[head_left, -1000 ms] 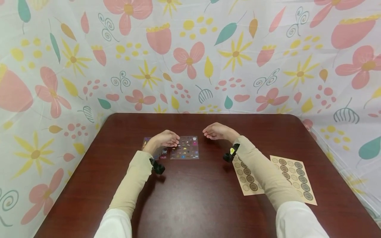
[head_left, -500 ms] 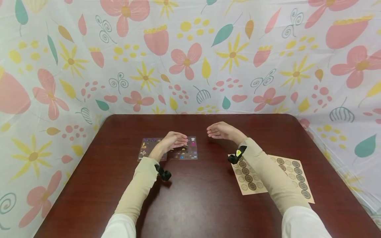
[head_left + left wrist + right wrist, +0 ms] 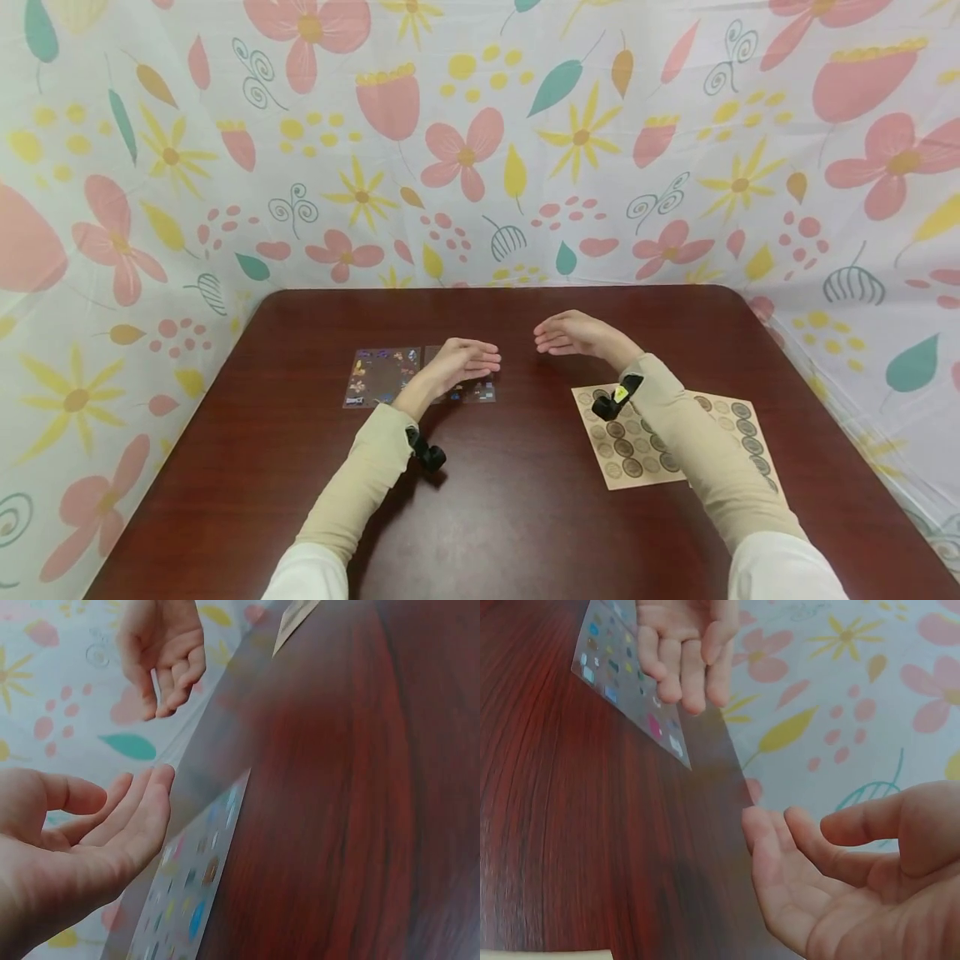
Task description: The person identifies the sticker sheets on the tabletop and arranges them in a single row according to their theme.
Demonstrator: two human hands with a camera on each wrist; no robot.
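Observation:
My left hand [image 3: 465, 363] hovers over the right one of two clear sticker sheets, its fingers loosely bent and nothing in them. That sheet [image 3: 187, 885] carries small colourful stickers and is partly hidden by the hand in the head view. Beside it lies the other clear sheet [image 3: 382, 375], with small stickers mostly along its edges. Across a gap, my right hand [image 3: 577, 333] is held above the table with relaxed fingers, also holding nothing. In the right wrist view, the palm of the left hand [image 3: 686, 652] faces the right hand [image 3: 840, 877].
Under the right forearm lie cream sheets [image 3: 609, 473] of round brown and pale stickers, partly covered by the sleeve. The dark red wooden table [image 3: 480, 517] meets a flower-patterned cloth [image 3: 480, 225] at its back and sides. A small black camera [image 3: 429, 454] is strapped to the left wrist.
My left hand has moved right across the sheets, uncovering the left clear one. The right hand has shifted slightly right. The sheets stay on the table as the view drifts a little.

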